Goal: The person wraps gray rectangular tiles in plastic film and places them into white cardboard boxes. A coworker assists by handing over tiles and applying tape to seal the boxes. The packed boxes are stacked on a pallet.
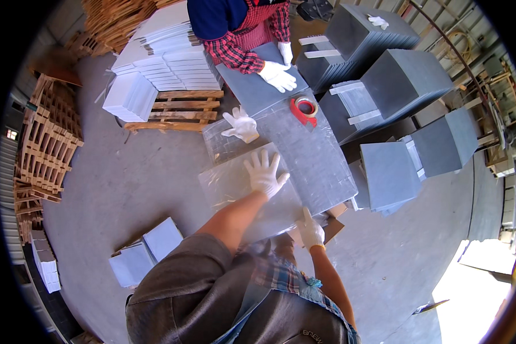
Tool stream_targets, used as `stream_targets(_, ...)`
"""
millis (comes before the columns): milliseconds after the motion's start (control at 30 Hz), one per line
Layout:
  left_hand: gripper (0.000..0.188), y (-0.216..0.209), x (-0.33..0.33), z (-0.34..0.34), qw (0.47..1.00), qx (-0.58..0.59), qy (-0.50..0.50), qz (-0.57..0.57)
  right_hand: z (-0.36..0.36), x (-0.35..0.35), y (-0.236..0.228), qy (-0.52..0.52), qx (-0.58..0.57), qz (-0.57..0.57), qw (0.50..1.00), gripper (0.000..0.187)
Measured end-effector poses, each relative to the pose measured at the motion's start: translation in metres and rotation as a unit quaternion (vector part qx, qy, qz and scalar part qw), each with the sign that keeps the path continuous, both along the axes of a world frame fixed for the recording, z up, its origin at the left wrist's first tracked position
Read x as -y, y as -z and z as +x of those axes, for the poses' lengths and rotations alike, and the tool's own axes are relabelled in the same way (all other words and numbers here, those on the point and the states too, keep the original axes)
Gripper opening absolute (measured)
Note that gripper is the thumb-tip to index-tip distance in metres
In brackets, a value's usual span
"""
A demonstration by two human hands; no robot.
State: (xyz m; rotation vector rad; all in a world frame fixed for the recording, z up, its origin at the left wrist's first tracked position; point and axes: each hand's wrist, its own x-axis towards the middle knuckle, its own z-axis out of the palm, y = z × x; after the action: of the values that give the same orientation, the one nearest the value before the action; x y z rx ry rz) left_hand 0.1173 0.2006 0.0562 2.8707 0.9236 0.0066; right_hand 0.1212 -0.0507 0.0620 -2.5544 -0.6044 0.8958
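My left hand [265, 174], in a white glove, lies flat with fingers spread on a clear, shiny plastic sheet [226, 182]. The sheet covers the near left part of a grey work table [321, 163]. At the sheet's near right corner, my right hand [311, 231], also gloved, closes on its edge; one digit stretches forward and the other fingers are mostly hidden. Beyond my left hand lies a loose white glove [242, 126]. A red tape dispenser [305, 110] sits farther right. Across the table, a co-worker's gloved hands [277, 74] rest on a dark grey slab [252, 89].
Stacks of dark grey slabs [407, 83] stand to the right. White flat packs [169, 63] are piled by a wooden pallet [178, 109] at the far left. More pallets [49, 135] rise along the left wall. Cardboard [333, 228] lies below the table's near edge.
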Motion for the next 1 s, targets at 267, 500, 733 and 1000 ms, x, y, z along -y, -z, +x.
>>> stream_targets(267, 0.079, -0.005, -0.002, -0.002, 1.000, 0.009, -0.005, -0.016, 0.001, 0.001, -0.002, -0.006, -0.022, 0.001, 1.000, 0.064)
stream_targets(500, 0.078, -0.001, -0.001, -0.003, 1.000, 0.017, -0.007, -0.018, -0.001, -0.001, -0.003, 0.008, -0.016, -0.003, 1.000, 0.066)
stream_targets(733, 0.077, 0.003, -0.002, -0.004, 0.999, 0.042, 0.002, -0.035, -0.001, -0.003, -0.007, 0.006, -0.025, -0.002, 1.000, 0.066)
stream_targets(1000, 0.076, 0.003, -0.002, -0.004, 0.998, 0.054, 0.006, -0.020, -0.001, -0.002, -0.004, 0.005, -0.026, -0.011, 1.000, 0.066)
